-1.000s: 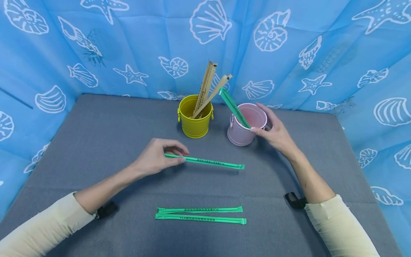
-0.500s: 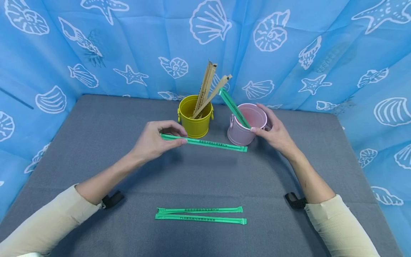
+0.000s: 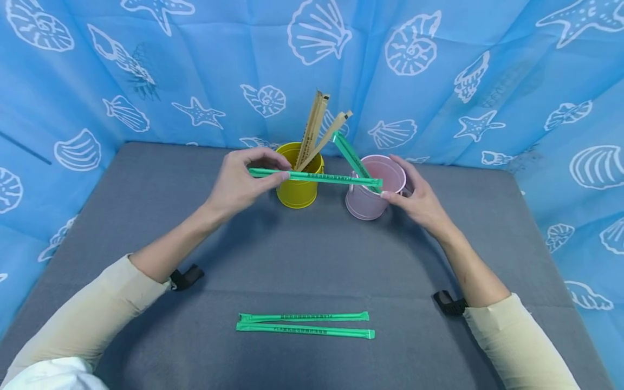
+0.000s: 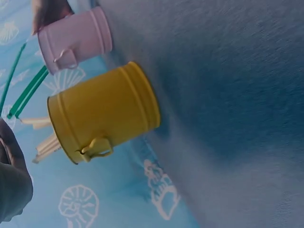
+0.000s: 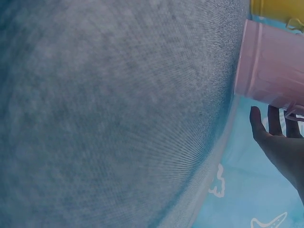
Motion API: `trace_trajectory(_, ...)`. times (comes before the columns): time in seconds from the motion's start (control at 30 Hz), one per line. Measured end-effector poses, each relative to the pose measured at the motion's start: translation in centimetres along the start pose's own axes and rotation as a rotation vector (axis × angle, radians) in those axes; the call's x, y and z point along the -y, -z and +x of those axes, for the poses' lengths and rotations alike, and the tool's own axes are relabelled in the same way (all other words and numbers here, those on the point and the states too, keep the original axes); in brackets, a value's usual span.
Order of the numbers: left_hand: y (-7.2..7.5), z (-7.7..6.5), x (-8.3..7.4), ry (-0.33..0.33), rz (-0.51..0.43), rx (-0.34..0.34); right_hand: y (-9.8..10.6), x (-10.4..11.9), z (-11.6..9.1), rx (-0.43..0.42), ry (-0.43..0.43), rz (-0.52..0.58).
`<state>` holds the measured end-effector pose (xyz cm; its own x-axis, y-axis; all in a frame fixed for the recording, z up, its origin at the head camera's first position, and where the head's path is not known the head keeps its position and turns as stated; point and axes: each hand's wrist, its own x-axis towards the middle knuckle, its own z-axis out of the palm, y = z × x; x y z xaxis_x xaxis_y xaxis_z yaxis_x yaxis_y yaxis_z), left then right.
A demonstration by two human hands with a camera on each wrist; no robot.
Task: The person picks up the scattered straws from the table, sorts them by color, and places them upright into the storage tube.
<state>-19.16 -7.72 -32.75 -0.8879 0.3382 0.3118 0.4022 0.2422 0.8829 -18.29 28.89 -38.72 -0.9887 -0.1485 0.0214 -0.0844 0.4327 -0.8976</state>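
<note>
My left hand (image 3: 244,177) pinches a green wrapped straw (image 3: 331,178) near its left end, between thumb and fingers. The straw lies almost level in the air, passing in front of the yellow bucket (image 3: 296,196), and its free end overlaps the pink bucket's rim in the head view. My right hand (image 3: 423,208) grips the pink bucket (image 3: 364,207) at its right side, thumb at the near rim. Green wrapped straw (image 3: 347,151) leans out of that bucket to the left. In the right wrist view, fingers (image 5: 274,121) reach up to the bucket's wall.
Several tan wrapped straws (image 3: 310,130) stand in the yellow bucket. Two more green wrapped straws (image 3: 304,329) lie side by side on the grey tabletop (image 3: 312,265) nearer the body. A blue shell-patterned curtain (image 3: 214,59) hangs behind the table and along its sides.
My left hand has carried the green straw up and away from the body, from above the middle of the table to bucket-rim height. My right hand and both buckets stay put.
</note>
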Motion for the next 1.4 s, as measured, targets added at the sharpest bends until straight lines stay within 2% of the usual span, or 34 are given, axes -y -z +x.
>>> trace_trajectory(0.1, -0.1, 1.0, -0.3, 0.002, 0.050, -0.018, 0.0, 0.1, 0.0, 0.003, -0.004, -0.004)
trace_trajectory(0.2, -0.3, 2.0, -0.7, 0.020, 0.088, -0.005, 0.0, 0.0, 0.0, 0.006, -0.008, 0.004)
trace_trajectory(0.33, -0.8, 3.2, -1.1, 0.043, 0.136, 0.042, 0.1, -0.1, 0.0, 0.011, -0.016, 0.010)
trace_trajectory(0.5, -1.7, 4.5, -1.0, 0.040, 0.198, 0.096, 0.0, -0.1, 0.2, 0.010, -0.013, 0.003)
trace_trajectory(0.83, -3.4, 6.2, -1.6, 0.095, 0.289, 0.187, 0.1, -0.1, 0.2, 0.009, -0.005, 0.037)
trace_trajectory(0.97, -4.1, 6.8, -1.8, 0.076, 0.295, 0.219, 0.1, -0.1, 0.0, 0.003, -0.002, 0.029)
trace_trajectory(1.17, -5.6, 7.5, -1.3, 0.032, 0.258, 0.214, 0.0, -0.2, 0.0, 0.001, 0.006, 0.035)
trace_trajectory(1.27, -6.2, 7.7, -1.0, 0.051, 0.182, 0.207, 0.0, -0.2, 0.0, 0.003, 0.004, 0.042)
trace_trajectory(1.4, -6.9, 7.9, -0.8, 0.114, 0.082, 0.192, 0.1, -0.2, 0.0, 0.006, 0.004, 0.047)
